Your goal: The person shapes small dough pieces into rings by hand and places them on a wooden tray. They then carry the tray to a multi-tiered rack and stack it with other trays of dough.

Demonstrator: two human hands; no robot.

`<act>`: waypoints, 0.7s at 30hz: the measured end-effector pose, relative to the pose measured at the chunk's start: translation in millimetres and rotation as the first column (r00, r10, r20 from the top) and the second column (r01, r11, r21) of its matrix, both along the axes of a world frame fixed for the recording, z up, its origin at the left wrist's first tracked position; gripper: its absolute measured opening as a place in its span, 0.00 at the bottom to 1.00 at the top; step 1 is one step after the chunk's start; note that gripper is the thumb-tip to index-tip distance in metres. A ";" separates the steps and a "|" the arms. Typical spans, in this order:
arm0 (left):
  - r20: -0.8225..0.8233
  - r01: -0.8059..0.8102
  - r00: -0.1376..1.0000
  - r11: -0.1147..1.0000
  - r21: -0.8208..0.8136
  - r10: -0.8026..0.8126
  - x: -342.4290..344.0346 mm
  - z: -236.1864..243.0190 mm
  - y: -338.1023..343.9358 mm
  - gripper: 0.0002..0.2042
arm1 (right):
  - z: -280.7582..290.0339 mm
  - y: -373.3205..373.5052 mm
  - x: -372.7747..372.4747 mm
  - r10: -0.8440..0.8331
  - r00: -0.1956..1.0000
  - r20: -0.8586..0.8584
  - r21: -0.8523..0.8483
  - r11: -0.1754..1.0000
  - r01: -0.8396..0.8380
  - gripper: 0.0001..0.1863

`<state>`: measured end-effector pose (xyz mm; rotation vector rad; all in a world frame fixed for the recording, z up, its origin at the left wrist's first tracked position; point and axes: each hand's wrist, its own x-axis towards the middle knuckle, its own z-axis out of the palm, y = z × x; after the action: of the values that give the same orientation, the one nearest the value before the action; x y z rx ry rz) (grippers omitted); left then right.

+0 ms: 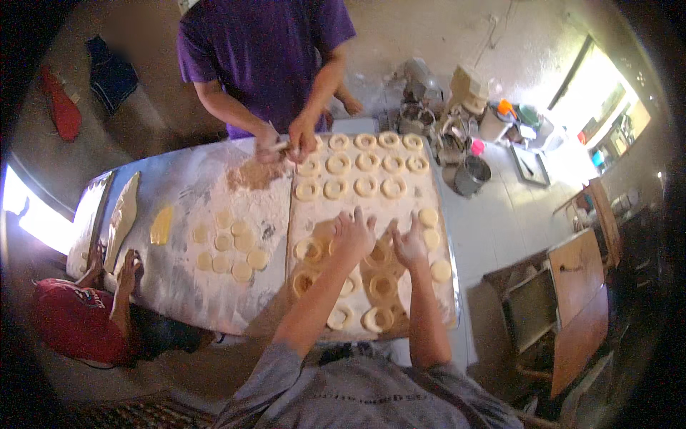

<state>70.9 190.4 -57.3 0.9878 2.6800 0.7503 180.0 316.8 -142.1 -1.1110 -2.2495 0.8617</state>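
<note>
Over a flour-dusted board covered with rows of ring-shaped dough pieces, both my hands hover or rest; contact is hard to tell. My left hand has its fingers stretched out and apart, with nothing seen in it. Close to its right, my right hand also has spread fingers, beside a column of flat dough discs along the board's right edge. Dough rings lie in rows beyond my hands. Nearer to me are more rings, several shaded or partly hidden by my forearms.
Across the table, a person in purple works something pale in both hands. At left, a person in dark red touches a long dough strip. Loose discs and a yellow slab lie between. Metal pots stand right.
</note>
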 end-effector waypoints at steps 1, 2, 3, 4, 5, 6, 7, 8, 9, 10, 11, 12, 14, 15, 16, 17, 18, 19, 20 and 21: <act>-0.008 0.031 0.999 0.999 -0.022 -0.032 -5.6 -1.5 -4.8 0.31 | 22.7 0.1 -6.0 0.064 0.994 0.085 -0.030 0.998 -0.062 0.48; 0.002 0.069 0.998 0.992 -0.110 -0.069 -3.8 4.3 -20.4 0.35 | 58.1 -24.5 -3.6 0.142 0.972 0.185 -0.094 0.988 -0.126 0.48; 0.025 0.109 0.994 0.983 -0.148 -0.107 2.7 2.0 -27.2 0.36 | 76.0 -42.7 3.6 0.199 0.937 0.286 -0.169 0.973 -0.155 0.48; 0.042 0.163 0.986 0.970 -0.181 -0.158 8.5 1.6 -27.4 0.36 | 67.9 -44.0 4.0 0.227 0.893 0.388 -0.147 0.972 -0.183 0.48; 0.048 0.216 0.976 0.954 -0.206 -0.211 11.0 3.9 -24.1 0.37 | 56.3 -44.2 4.8 0.185 0.904 0.385 -0.062 0.983 -0.175 0.46; 0.049 0.226 0.974 0.945 -0.235 -0.220 15.9 4.7 -22.2 0.37 | 43.3 -44.7 7.2 0.141 0.914 0.381 0.025 0.986 -0.162 0.44; 0.045 0.226 0.974 0.939 -0.258 -0.222 18.9 5.8 -20.3 0.37 | 44.0 -47.1 11.8 0.120 0.931 0.346 0.085 0.984 -0.158 0.43; 0.040 0.228 0.973 0.932 -0.281 -0.226 20.8 8.0 -16.7 0.37 | 44.8 -49.8 16.6 0.100 0.945 0.311 0.144 0.978 -0.151 0.42; 0.021 0.240 0.970 0.929 -0.281 -0.243 20.8 11.7 -11.8 0.36 | 47.5 -48.6 25.5 0.121 0.973 0.198 0.119 0.982 -0.146 0.42; 0.010 0.248 0.967 0.927 -0.282 -0.255 23.0 17.8 -10.1 0.36 | 48.4 -48.7 36.4 0.142 0.986 0.088 0.092 0.984 -0.150 0.42; -0.006 0.257 0.963 0.925 -0.279 -0.269 23.8 21.8 -4.7 0.35 | 55.1 -46.0 45.5 0.157 0.987 -0.026 0.073 0.985 -0.154 0.42; -0.029 0.294 0.949 0.917 -0.271 -0.313 25.1 20.1 0.7 0.32 | 102.0 -50.6 60.7 0.046 0.998 -0.031 -0.391 0.919 -0.055 0.39; -0.092 0.368 0.912 0.897 -0.245 -0.399 38.3 28.0 20.1 0.28 | 87.8 -33.0 102.0 -0.116 0.992 0.055 -0.146 0.982 0.123 0.28; -0.158 0.386 0.893 0.898 -0.212 -0.422 44.4 24.6 33.3 0.24 | 81.5 -27.0 114.5 -0.183 0.963 0.196 0.034 0.983 0.179 0.24; -0.219 0.393 0.878 0.902 -0.180 -0.426 50.9 13.3 46.4 0.22 | 73.4 -23.5 124.6 -0.254 0.911 0.323 0.219 0.957 0.189 0.19; -0.280 0.404 0.859 0.903 -0.145 -0.429 58.4 5.5 58.2 0.20 | 55.0 -14.9 133.1 -0.223 0.907 0.358 0.253 0.958 0.135 0.19; -0.299 0.441 0.843 0.893 -0.090 -0.446 63.9 3.9 65.7 0.18 | 30.1 -1.0 138.3 -0.193 0.900 0.391 0.284 0.955 0.082 0.19; -0.328 0.466 0.830 0.884 -0.032 -0.450 66.8 3.2 72.8 0.16 | 18.7 10.3 142.1 -0.159 0.895 0.418 0.319 0.947 0.019 0.18; -0.235 0.530 0.825 0.848 0.006 -0.514 67.6 -8.7 80.1 0.15 | 20.4 15.9 142.7 -0.090 0.912 0.400 0.241 0.970 -0.011 0.17; -0.132 0.579 0.811 0.814 0.044 -0.570 69.9 -22.1 83.6 0.14 | 22.1 18.1 141.1 -0.005 0.923 0.385 0.146 0.988 -0.056 0.16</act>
<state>140.8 274.0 -79.4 1.7955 2.2247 0.6809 321.0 334.9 -120.0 -1.2680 -2.6013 0.4953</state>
